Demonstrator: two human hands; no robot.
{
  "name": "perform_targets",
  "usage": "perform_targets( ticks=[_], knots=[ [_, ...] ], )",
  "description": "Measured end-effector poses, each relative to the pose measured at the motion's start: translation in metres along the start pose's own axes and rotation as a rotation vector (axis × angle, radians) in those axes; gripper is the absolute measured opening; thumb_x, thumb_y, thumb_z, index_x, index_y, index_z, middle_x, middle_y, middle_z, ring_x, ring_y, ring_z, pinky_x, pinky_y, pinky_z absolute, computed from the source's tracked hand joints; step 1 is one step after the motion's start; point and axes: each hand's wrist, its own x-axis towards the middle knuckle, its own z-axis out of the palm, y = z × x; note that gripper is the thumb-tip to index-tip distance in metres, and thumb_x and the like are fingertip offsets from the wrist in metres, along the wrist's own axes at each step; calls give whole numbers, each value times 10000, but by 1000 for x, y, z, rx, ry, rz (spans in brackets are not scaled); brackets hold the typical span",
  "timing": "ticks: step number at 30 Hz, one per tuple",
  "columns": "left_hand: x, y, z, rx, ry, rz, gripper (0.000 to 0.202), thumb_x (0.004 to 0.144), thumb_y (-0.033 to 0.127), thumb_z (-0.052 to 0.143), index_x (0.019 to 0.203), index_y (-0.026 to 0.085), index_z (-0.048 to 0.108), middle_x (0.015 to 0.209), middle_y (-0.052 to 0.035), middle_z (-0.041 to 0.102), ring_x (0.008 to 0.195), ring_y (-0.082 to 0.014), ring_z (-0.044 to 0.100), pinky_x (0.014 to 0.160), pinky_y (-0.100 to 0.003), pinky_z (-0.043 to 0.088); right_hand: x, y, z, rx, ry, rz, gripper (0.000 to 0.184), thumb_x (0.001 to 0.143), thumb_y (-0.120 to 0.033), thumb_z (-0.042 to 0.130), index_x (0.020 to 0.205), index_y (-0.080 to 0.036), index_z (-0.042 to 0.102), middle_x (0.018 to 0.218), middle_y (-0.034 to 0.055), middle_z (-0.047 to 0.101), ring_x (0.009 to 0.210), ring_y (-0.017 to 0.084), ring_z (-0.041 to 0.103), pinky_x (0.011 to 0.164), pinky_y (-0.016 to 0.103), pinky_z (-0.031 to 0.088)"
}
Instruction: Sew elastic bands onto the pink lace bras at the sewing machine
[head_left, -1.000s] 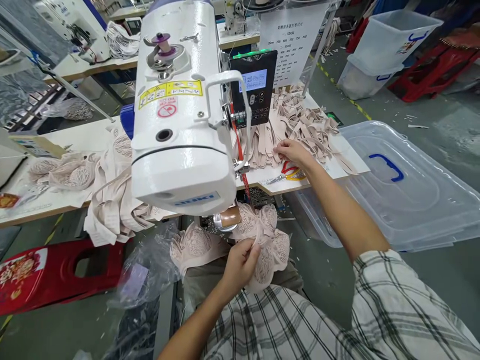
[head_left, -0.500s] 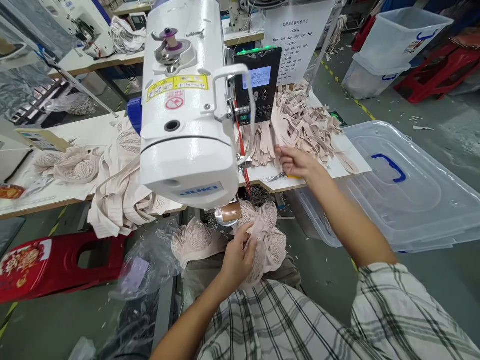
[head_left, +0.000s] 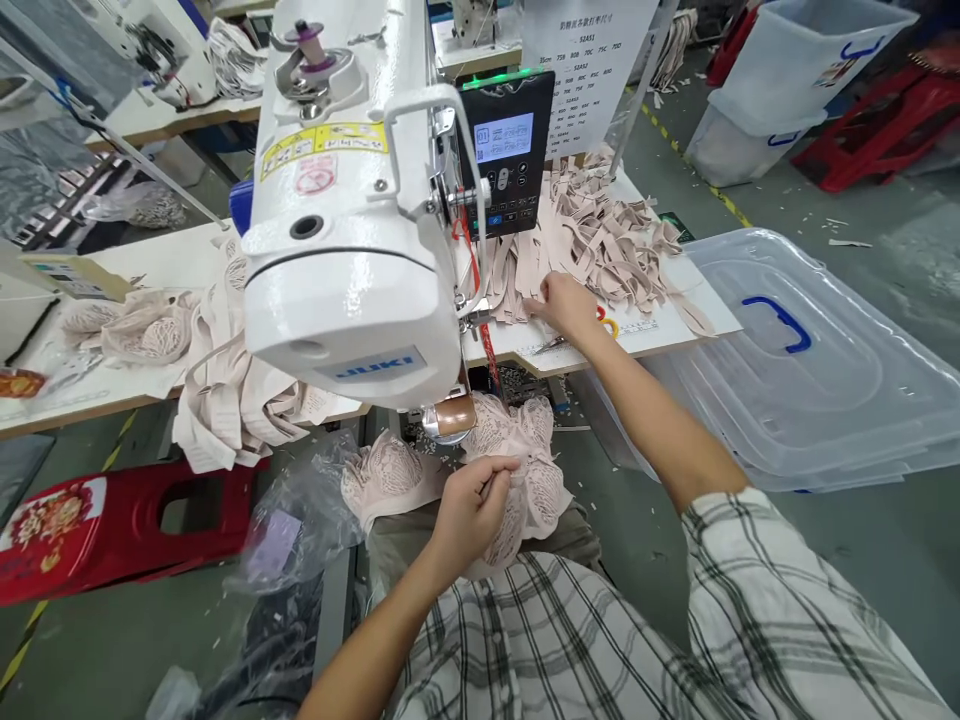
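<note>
My left hand (head_left: 474, 505) is closed in a pinch on a beige lace bra (head_left: 544, 490) lying across my lap, just below the head of a white sewing machine (head_left: 345, 320). Another lace cup (head_left: 394, 468) rests to the left of that hand. At the table's front edge, my right hand (head_left: 566, 305) reaches into a heap of beige fabric straps (head_left: 600, 235). Its fingertips are pinched at the strap ends beside the machine, and the hand partly hides them. Scissors (head_left: 609, 322) with red and yellow handles lie under the right wrist.
A control panel (head_left: 506, 150) stands behind the machine. More beige straps (head_left: 240, 400) hang over the table edge on the left, near other bras (head_left: 146, 330). A red stool (head_left: 127, 530) sits at left; a clear plastic bin lid (head_left: 847, 370) is at right.
My right hand has moved left and turned palm down at the straps, uncovering the scissors' handles. My left hand's fingers have drawn together on the bra. The view has shifted slightly.
</note>
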Motion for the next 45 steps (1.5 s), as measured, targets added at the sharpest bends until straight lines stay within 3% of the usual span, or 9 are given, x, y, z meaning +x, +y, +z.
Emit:
perform_targets(
  ticks=[3,8,12,17,25,31,37,41,45],
  knots=[
    [-2,-1,-2,5,9,5,244,938,207,495,976,149,729,831,-69,754,739,-165,706,660,-249,556,23,2,-5,-31,-49,39,130,808,-219,695,886,-142,627,1021,171,701,978,300,633,794,358,440],
    [-3,-7,-9,26,31,-13,231,929,184,504,968,149,729,828,-66,761,727,-162,712,656,-247,566,17,22,-24,271,-148,13,272,775,-255,763,665,-193,522,602,-23,575,601,130,542,575,254,406],
    [2,-4,-8,17,58,67,234,957,185,497,1034,153,715,893,-75,775,754,-159,726,666,-245,576,-35,25,-27,1176,-439,180,386,700,-297,853,676,-213,478,499,-105,478,419,37,419,383,136,343],
    [15,6,-15,292,54,387,317,1005,204,412,1172,158,677,763,-39,737,663,-128,679,630,-217,526,-124,0,-17,1421,-652,202,437,568,-463,924,727,-205,610,571,-59,640,443,38,552,415,110,471],
    [20,-1,-54,942,210,175,372,1006,244,399,1250,192,674,649,-21,713,513,-133,594,446,-248,280,-147,-29,-3,1276,-568,28,383,691,-508,842,805,-194,656,543,-44,623,466,86,598,449,171,488],
    [19,2,-69,722,47,66,422,1001,230,387,1351,196,621,546,23,631,427,-103,488,470,-217,305,-129,-49,11,1095,-488,-154,318,767,-478,767,813,-205,612,582,-43,600,479,105,569,483,227,473],
    [20,0,-77,361,-49,-87,448,1005,311,456,1437,220,534,642,25,675,492,-116,543,502,-217,407,-107,-65,28,839,-164,-400,175,810,-340,672,723,-213,589,763,12,616,730,168,581,686,315,508],
    [18,4,-73,105,61,-164,303,980,291,507,1197,214,705,953,-43,777,761,-158,705,631,-240,544,-96,-72,34,711,-96,-534,129,808,-294,622,728,-214,560,941,58,614,938,225,578,815,374,505],
    [17,11,-68,30,51,-157,249,959,247,535,1057,184,755,1035,-57,788,916,-178,738,750,-257,594,-93,-76,32,620,-170,-607,92,798,-217,596,737,-218,527,874,46,573,855,215,543,767,367,495]
  ],
)
